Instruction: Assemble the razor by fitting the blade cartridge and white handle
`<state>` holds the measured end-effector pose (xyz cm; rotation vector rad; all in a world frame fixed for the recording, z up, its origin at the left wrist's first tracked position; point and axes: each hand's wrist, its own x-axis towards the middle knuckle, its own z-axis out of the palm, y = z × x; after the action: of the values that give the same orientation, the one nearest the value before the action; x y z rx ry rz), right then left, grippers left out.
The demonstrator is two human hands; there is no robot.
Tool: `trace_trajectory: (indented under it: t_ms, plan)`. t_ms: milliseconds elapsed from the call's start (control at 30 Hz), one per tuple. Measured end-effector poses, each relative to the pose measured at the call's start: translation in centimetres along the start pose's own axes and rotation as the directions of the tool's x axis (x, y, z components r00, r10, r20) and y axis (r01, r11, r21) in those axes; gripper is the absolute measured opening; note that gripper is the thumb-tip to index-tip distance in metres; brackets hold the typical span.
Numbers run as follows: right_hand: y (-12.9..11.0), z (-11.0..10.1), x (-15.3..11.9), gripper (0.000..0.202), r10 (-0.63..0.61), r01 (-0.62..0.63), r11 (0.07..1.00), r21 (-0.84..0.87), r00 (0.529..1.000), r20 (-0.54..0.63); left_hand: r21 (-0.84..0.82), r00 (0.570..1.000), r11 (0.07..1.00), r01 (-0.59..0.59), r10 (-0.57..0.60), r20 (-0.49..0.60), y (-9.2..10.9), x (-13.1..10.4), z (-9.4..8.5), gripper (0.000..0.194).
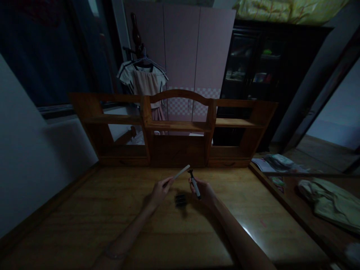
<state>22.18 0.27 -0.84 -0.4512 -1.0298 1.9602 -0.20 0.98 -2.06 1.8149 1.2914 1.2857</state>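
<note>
My left hand is closed around the lower end of a slim pale stick, which points up and to the right. In my right hand I grip a razor handle, grey and black, with a small dark T-shaped head at its upper end. The stick's tip is close to that head; whether they touch I cannot tell. On the wooden table, between and just below my hands, lies a small black ribbed piece, too dark to make out fully.
A wooden shelf unit with open compartments stands along the table's far edge. A white wall rises at the left. To the right, on a lower surface, are a greenish folded cloth or bag and some papers.
</note>
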Motion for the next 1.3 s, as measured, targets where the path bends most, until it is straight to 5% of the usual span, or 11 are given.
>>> trace_trajectory:
  t_ms: [700,1300]
  plan:
    - [0.09,-0.15,0.09,0.026,-0.017,0.017,1.000,-0.026,1.000,0.003,0.127,0.994,0.987,-0.096,0.102,-0.041,0.67,-0.46,-0.03,0.032]
    - [0.19,-0.52,0.29,0.028,-0.032,0.030,0.998,-0.062,0.999,-0.027,0.172,0.999,0.985,-0.034,0.036,-0.008,0.37,-0.37,0.09,0.034]
